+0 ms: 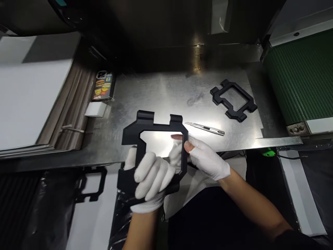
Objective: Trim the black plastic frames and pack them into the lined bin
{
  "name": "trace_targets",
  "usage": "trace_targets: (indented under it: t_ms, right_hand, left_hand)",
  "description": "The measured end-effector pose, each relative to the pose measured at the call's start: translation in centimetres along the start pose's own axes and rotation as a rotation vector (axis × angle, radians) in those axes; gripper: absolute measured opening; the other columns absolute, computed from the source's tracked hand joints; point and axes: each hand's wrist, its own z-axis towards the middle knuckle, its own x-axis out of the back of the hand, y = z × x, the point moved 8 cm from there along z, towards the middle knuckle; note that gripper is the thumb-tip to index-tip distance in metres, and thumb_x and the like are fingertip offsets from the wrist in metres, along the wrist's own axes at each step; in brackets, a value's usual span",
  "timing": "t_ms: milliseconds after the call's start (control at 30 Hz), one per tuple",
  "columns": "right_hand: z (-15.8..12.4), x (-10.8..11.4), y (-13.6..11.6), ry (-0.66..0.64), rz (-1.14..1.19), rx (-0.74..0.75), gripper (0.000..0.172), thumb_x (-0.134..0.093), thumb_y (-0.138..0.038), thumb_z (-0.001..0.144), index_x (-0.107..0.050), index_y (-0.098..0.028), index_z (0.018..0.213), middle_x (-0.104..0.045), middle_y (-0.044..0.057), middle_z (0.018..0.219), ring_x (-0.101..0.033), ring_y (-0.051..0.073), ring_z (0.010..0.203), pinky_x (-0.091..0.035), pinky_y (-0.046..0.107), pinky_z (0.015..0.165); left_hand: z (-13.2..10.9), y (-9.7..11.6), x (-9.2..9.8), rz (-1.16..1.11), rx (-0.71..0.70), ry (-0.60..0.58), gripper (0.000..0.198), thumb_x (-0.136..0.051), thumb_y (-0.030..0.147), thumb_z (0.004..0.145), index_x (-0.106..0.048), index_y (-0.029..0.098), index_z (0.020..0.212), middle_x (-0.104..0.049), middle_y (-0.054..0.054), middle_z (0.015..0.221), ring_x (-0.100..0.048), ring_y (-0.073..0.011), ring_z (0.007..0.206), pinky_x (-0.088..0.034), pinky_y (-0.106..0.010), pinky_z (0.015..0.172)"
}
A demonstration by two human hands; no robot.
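A black plastic frame [161, 127] with a large opening and clip-like tabs is held up above the near edge of the metal table. My left hand [153, 177], in a white glove, grips its lower left side with the fingers curled over the front. At its right side, my gloved right hand [205, 158] pinches the edge, the bare thumb showing in front. On the table just beyond lies a slim silver utility knife [205, 128]. Farther back to the right rests a second black frame [235, 99] of similar shape.
A tall stack of white sheets [33, 90] stands at the left, beside a phone [103, 86] and a small white block [95, 109]. Green ribbed conveyor belt [301, 76] occupies the right. Another black frame [102, 184] lies below the table's front edge at left.
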Motion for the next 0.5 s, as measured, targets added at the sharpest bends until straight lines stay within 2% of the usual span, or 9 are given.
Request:
trace_targets:
  t_ms: [67,100,167,267,367,433,500]
  right_hand:
    - [-0.2,-1.7,1.6,-0.075,0.256,-0.071,0.062,-0.037,-0.071,0.111,-0.066,-0.021,0.132,-0.067,0.002,0.086,-0.068,0.019,0.078,-0.062,0.038,0.081]
    - [-0.4,-2.0,2.4,-0.07,0.236,-0.114,0.061,-0.04,-0.073,0.109,-0.068,-0.021,0.122,-0.066,0.001,0.083,-0.067,0.018,0.074,-0.061,0.036,0.078]
    - [-0.8,-1.4,3.3,-0.001,-0.05,-0.176,0.048,-0.049,-0.064,0.109,-0.07,-0.021,0.104,-0.068,0.001,0.08,-0.066,0.018,0.072,-0.057,0.034,0.076]
    - [-1.4,0.5,2.5,0.09,-0.506,-0.19,0.036,-0.054,-0.044,0.11,-0.068,-0.023,0.084,-0.069,-0.001,0.073,-0.066,0.018,0.07,-0.052,0.031,0.074]
    - [-0.9,2.4,0.8,0.168,-0.665,-0.158,0.031,-0.052,-0.04,0.11,-0.073,-0.025,0.092,-0.071,-0.002,0.075,-0.068,0.019,0.072,-0.05,0.031,0.073]
    - [0.6,3.0,-0.4,0.236,-0.778,-0.087,0.024,-0.052,-0.034,0.108,-0.074,-0.026,0.107,-0.077,0.0,0.09,-0.072,0.021,0.085,-0.052,0.033,0.081]
    - [3.3,2.2,-1.1,0.238,-0.913,-0.008,0.024,-0.051,-0.027,0.106,-0.073,-0.025,0.116,-0.079,0.003,0.11,-0.072,0.024,0.102,-0.053,0.036,0.091]
  left_hand:
    - [-0.8,0.3,0.6,0.025,-0.029,0.035,0.056,-0.039,0.05,0.116,-0.039,0.023,0.067,-0.023,0.014,0.029,-0.017,-0.0058,0.017,-0.025,-0.023,0.035]
    - [-1.4,0.5,0.7,0.067,-0.015,0.045,0.053,-0.042,0.053,0.115,-0.044,0.023,0.071,-0.024,0.015,0.029,-0.019,-0.0066,0.017,-0.027,-0.023,0.036]
    - [-3.0,1.3,0.8,0.181,0.037,0.062,0.043,-0.053,0.058,0.11,-0.055,0.024,0.083,-0.028,0.015,0.033,-0.027,-0.0086,0.02,-0.031,-0.023,0.038]
    - [-6.5,3.3,1.1,0.407,0.064,0.197,0.036,-0.067,0.063,0.101,-0.063,0.027,0.103,-0.036,0.013,0.042,-0.037,-0.0104,0.029,-0.039,-0.025,0.043]
    - [-10.3,4.8,1.1,0.707,0.067,0.383,0.045,-0.079,0.063,0.09,-0.066,0.026,0.113,-0.048,0.006,0.057,-0.049,-0.0143,0.046,-0.045,-0.028,0.049]
    - [-12.4,4.8,1.1,0.963,0.123,0.477,0.039,-0.084,0.054,0.086,-0.067,0.024,0.104,-0.054,0.002,0.069,-0.055,-0.0173,0.059,-0.049,-0.03,0.057]
    - [-13.9,4.5,1.5,1.225,0.204,0.577,0.025,-0.083,0.039,0.084,-0.064,0.023,0.089,-0.058,-0.001,0.078,-0.059,-0.0198,0.071,-0.055,-0.034,0.072]
